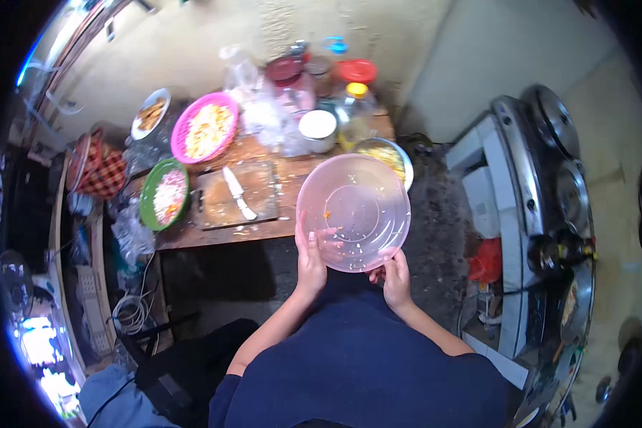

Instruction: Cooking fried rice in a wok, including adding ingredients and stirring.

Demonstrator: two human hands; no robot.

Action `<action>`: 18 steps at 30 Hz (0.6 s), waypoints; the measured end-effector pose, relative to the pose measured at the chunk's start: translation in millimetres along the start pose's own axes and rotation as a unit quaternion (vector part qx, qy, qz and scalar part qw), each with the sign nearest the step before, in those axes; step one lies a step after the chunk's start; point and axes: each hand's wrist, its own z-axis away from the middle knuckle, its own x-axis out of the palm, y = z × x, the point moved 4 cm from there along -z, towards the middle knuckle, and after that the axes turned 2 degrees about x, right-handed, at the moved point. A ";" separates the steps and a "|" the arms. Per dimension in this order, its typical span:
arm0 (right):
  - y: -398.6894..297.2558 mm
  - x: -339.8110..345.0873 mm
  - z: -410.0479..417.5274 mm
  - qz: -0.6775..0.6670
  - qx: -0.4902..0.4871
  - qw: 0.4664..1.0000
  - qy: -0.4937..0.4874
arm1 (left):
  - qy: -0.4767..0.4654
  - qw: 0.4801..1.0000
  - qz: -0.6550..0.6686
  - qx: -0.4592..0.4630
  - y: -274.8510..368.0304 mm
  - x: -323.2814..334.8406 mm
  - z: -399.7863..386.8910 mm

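Between my two hands is a pink translucent plastic bowl (366,214), its inside facing me, with small food bits stuck to the bottom and wall. My left hand (311,262) grips its lower left side, fingers showing through the plastic behind it. At the lower right rim, my right hand (396,278) pinches the edge. Partly behind this bowl, a bowl of yellowish chopped food (388,156) stands at the table's right end. To the left lies a wooden cutting board (214,206), and a knife with a white handle (238,195) rests on it.
On the wooden table (286,200) are a pink basket of chopped food (230,101), a green bowl (145,198), a white-lidded jar (318,140) and a yellow-capped bottle (356,115). A plate of brown pieces (163,96) sits back left. A stove (513,155) stands at right.
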 end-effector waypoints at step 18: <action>139.3 161.6 -101.2 -0.024 0.087 0.941 0.327 | 0.126 0.970 -0.206 0.035 18.1 -366.1 -123.7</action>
